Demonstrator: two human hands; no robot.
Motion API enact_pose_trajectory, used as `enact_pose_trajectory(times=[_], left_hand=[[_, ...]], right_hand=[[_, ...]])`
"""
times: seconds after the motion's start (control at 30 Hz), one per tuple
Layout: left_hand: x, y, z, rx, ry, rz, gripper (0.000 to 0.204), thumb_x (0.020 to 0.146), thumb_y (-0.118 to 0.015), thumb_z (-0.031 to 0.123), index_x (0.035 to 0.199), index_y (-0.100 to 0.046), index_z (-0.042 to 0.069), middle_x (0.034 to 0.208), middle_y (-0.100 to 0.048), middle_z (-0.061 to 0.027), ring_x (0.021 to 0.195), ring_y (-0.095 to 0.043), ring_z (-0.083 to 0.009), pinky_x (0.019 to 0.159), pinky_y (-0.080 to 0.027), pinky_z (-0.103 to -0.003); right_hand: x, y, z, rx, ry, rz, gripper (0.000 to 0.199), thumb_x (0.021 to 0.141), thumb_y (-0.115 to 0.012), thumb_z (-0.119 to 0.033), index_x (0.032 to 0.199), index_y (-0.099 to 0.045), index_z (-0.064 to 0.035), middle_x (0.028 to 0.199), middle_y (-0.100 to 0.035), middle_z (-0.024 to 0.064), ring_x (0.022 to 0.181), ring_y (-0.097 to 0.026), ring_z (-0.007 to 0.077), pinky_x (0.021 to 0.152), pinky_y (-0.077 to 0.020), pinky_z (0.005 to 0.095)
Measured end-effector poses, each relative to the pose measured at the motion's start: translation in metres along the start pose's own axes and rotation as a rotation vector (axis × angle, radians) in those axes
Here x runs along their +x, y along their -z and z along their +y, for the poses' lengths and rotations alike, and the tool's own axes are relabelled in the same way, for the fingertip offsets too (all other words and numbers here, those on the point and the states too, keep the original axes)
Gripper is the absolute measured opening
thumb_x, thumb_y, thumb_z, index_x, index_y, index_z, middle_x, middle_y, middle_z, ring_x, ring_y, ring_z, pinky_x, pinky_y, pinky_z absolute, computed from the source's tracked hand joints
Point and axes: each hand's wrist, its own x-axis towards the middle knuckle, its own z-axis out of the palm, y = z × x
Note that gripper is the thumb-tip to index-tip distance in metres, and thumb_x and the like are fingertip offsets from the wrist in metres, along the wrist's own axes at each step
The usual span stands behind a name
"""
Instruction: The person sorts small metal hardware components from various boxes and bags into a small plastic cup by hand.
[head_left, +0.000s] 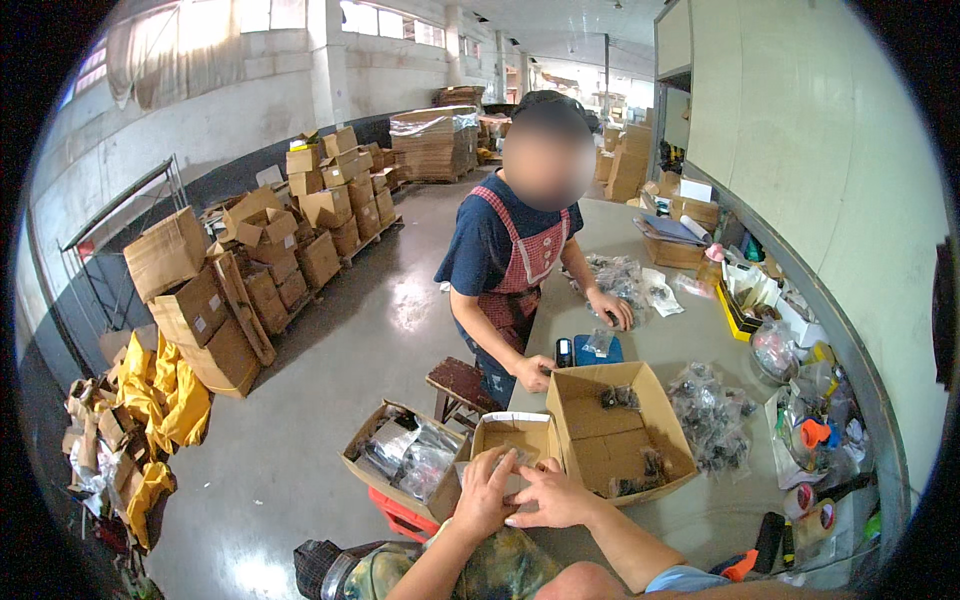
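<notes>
My left hand (487, 492) and my right hand (553, 496) meet over the near side of a small open cardboard box (513, 432). Their fingers are bent together, and a bit of clear plastic shows at the tips; what they pinch is too small to make out. Right of it, a larger open carton (607, 440) holds a few small bags of dark parts (620, 397). On the left, another carton (372, 472) is filled with clear bags of parts (408, 446). Across the table a co-worker (520, 240) in a checked apron touches a pile of bagged parts (618, 282).
A heap of bagged dark parts (708, 415) lies right of the large carton. Beyond it are a blue scale (600, 348) and, along the wall, tape rolls (800, 502) and a yellow-black bin (738, 312). A wooden stool (462, 385) and stacked cartons (275, 250) stand left.
</notes>
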Motion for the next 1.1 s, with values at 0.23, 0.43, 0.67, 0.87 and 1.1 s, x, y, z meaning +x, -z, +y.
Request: enact_pose_trajectory(times=[0.23, 0.43, 0.67, 0.87, 1.1], left_hand=[[-0.008, -0.011, -0.014, -0.105, 0.000, -0.205, 0.045, 0.067, -0.072, 0.018, 0.107, -0.054, 0.007, 0.085, -0.064, -0.0107, 0.087, -0.059, -0.0318, 0.084, -0.044, -0.039], [-0.011, -0.001, -0.011, -0.188, 0.140, -0.215, 0.052, 0.068, -0.074, 0.016, 0.113, -0.052, 0.003, 0.086, -0.064, -0.0101, 0.083, -0.062, -0.0284, 0.078, -0.047, -0.039], [-0.005, -0.005, -0.011, -0.215, 0.186, -0.164, 0.053, 0.065, -0.076, 0.013, 0.113, -0.053, 0.004, 0.088, -0.064, -0.0115, 0.080, -0.063, -0.0286, 0.074, -0.050, -0.036], [-0.005, 0.000, -0.009, -0.236, 0.235, -0.176, 0.052, 0.069, -0.074, 0.013, 0.115, -0.051, 0.006, 0.083, -0.063, -0.0111, 0.081, -0.062, -0.0283, 0.074, -0.048, -0.038], [-0.003, -0.002, -0.010, -0.289, 0.304, -0.197, 0.052, 0.069, -0.074, 0.012, 0.115, -0.051, 0.005, 0.084, -0.063, -0.0106, 0.083, -0.061, -0.0269, 0.075, -0.048, -0.037]], right_hand=[[-0.019, 0.020, 0.030, 0.551, -0.109, 0.156, 0.021, 0.083, -0.067, -0.017, 0.098, -0.067, -0.0034, 0.075, -0.066, 0.0025, 0.067, -0.055, 0.0066, 0.061, -0.0468, 0.0246], [-0.033, 0.014, 0.135, -0.297, -0.746, -0.472, 0.046, 0.078, -0.049, -0.008, 0.123, -0.053, -0.0041, 0.122, -0.055, 0.0178, 0.110, -0.055, 0.0320, 0.091, -0.0452, 0.0411], [-0.067, -0.063, 0.233, -0.303, -0.834, -0.830, 0.036, 0.075, -0.051, -0.008, 0.108, -0.063, -0.0001, 0.115, -0.058, 0.0227, 0.102, -0.058, 0.0361, 0.083, -0.0459, 0.0445], [-0.049, -0.021, 0.218, -0.495, -0.678, -0.974, 0.024, 0.072, -0.050, -0.004, 0.090, -0.065, -0.0005, 0.096, -0.063, 0.0214, 0.083, -0.060, 0.0324, 0.071, -0.0453, 0.0453], [-0.023, -0.008, 0.298, 0.049, -0.745, -0.025, 0.013, 0.086, -0.048, -0.011, 0.079, -0.054, -0.0008, 0.075, -0.053, 0.0175, 0.070, -0.050, 0.0288, 0.065, -0.0392, 0.0448]])
